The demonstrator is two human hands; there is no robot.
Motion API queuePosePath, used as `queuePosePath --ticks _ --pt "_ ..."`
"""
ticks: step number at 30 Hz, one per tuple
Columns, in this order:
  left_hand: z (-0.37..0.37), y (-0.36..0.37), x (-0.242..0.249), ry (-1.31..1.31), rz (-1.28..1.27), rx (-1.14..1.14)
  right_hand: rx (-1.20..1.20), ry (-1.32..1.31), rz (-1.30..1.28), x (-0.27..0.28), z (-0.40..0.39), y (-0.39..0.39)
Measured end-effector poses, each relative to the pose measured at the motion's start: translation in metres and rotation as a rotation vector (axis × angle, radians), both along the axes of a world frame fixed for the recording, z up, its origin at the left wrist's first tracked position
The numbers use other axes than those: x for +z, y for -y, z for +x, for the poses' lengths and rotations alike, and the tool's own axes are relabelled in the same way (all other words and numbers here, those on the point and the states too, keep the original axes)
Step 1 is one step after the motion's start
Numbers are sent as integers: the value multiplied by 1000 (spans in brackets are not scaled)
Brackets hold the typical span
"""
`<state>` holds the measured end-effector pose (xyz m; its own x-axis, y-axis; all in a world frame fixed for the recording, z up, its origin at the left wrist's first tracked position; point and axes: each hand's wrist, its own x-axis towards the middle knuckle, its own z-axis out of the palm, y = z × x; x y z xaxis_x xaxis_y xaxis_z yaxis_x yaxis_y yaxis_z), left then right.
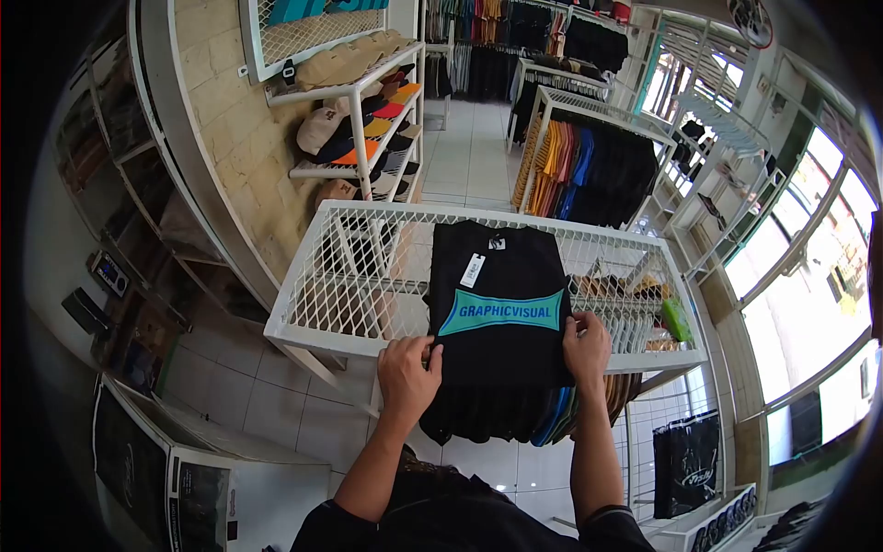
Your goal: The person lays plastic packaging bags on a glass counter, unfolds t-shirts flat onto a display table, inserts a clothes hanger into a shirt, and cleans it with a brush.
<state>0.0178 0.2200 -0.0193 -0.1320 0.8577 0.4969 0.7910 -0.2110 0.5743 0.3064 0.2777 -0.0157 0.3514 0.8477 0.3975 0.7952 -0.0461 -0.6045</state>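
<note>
A folded black T-shirt (501,359) lies flat on a white mesh-top table (368,342), its collar toward the far side. Across its chest runs a teal panel with blue "GRAPHICVISUAL" lettering, and a white hang tag (473,270) rests near the neck. My left hand (407,370) grips the shirt's left edge, thumb and fingers closed on the fabric. On the opposite edge, my right hand (585,344) pinches the cloth at about the height of the panel's lower corner. The underside of the shirt is hidden.
A bright green item (676,319) sits at the table's right end. Hanging garments (487,414) show below the near edge. Caps fill a white shelf (359,129) at the left wall. Behind the table stands a rack of shirts (589,166); a tiled aisle (474,147) runs beside it.
</note>
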Motion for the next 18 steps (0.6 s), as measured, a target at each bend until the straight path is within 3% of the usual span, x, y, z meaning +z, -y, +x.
queuePosePath --ticks 3,10,18 --pt "7 -5 -6 -59 96 36 -19 20 14 -13 5 -1" --pt "-6 -9 -4 21 43 -81 -77 61 25 -18 -4 3" --pt "-16 -33 12 65 -268 -97 -46 33 -2 -8 -9 3"
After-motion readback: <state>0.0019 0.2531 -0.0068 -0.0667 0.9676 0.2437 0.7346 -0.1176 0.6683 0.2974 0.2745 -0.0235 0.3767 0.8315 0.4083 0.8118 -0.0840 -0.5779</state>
